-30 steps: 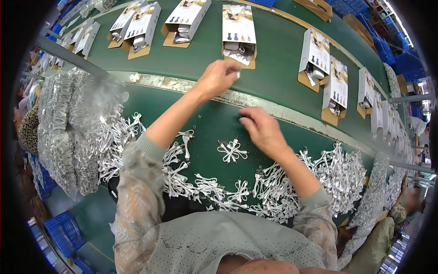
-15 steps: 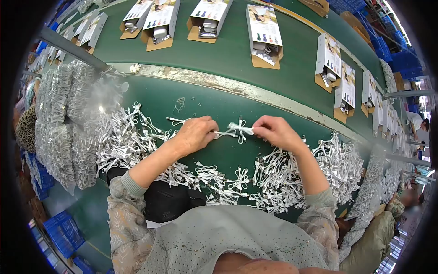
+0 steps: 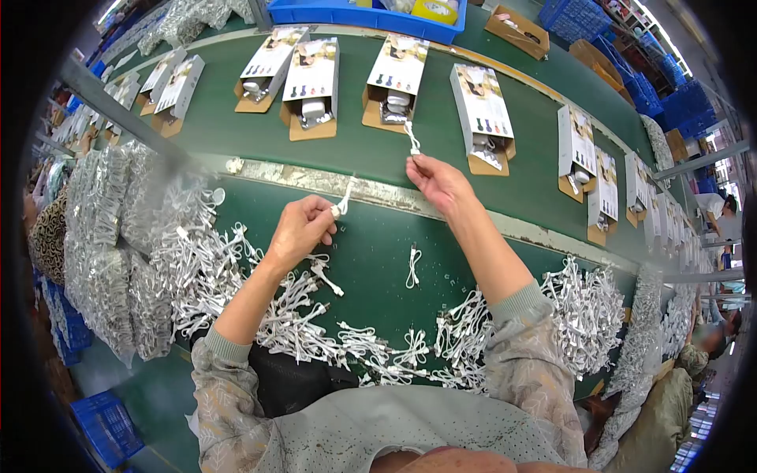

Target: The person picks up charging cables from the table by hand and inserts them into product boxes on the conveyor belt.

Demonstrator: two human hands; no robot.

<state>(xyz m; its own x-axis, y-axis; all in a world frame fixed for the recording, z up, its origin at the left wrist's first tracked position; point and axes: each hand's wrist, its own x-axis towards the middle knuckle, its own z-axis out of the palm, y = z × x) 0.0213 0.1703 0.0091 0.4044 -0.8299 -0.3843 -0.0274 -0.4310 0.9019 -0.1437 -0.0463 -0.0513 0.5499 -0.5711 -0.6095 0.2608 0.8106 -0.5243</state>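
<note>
My right hand (image 3: 441, 186) reaches over the belt and pinches a bundled white cable (image 3: 412, 140) just below the open flap of a printed box (image 3: 397, 63). Inside that box's mouth a white device and silvery packing show. Lower and to the left, my left hand (image 3: 303, 230) is closed on another bundled white cable (image 3: 347, 195), its loop pointing up across the ledge. Between my arms, one looped white cable (image 3: 413, 266) lies alone on the green table. Piles of white cables lie left (image 3: 205, 276) and right (image 3: 583, 319).
More open boxes (image 3: 309, 87) stand along the green belt. A worn ledge (image 3: 378, 191) separates belt and table. Bagged cables (image 3: 95, 244) are stacked at the left. A blue tray (image 3: 363, 22) sits behind, a metal post (image 3: 118, 102) crosses at upper left, and people are at the far right.
My hands, earlier close together over the table at a cable, have moved apart and forward, the right one out to a box. The view has tilted up, showing the blue tray.
</note>
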